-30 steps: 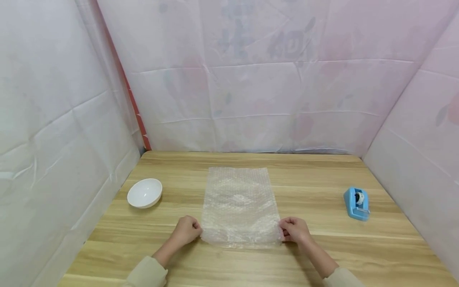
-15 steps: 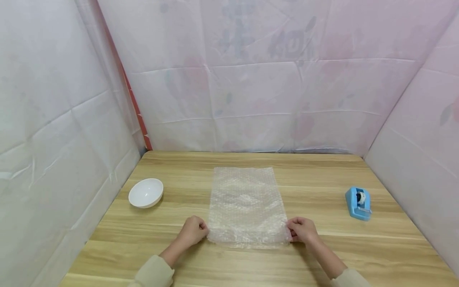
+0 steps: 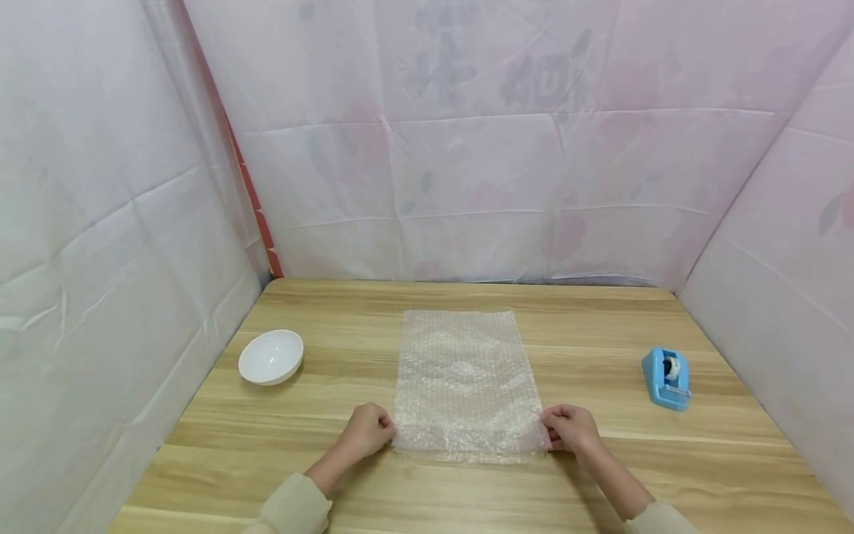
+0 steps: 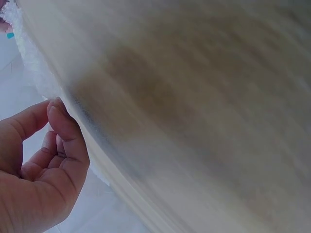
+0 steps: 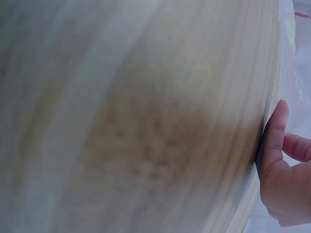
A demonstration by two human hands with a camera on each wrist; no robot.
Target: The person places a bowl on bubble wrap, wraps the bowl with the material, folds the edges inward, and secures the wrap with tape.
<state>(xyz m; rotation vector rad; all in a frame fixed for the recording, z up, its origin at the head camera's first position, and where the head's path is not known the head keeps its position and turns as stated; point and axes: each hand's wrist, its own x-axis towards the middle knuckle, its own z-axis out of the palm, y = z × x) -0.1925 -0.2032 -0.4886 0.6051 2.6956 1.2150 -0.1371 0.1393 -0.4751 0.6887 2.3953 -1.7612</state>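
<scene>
A clear sheet of bubble wrap lies flat on the wooden table, its near edge looking doubled over in a narrow strip. At the near left corner my left hand pinches the wrap between thumb and index finger. The left wrist view shows that hand with thumb and index tips meeting and the other fingers curled. My right hand pinches the near right corner. In the right wrist view the right hand is partly cut off by the frame, and its fingertips' hold is poorly seen.
A white bowl stands at the table's left side. On the right is a blue tape dispenser with a roll in it. Pale printed cloth encloses the table at the back and both sides.
Both hands and the bubble wrap have shifted a little to the right together, mostly in the first half second. The bowl and tape dispenser stay where they were.
</scene>
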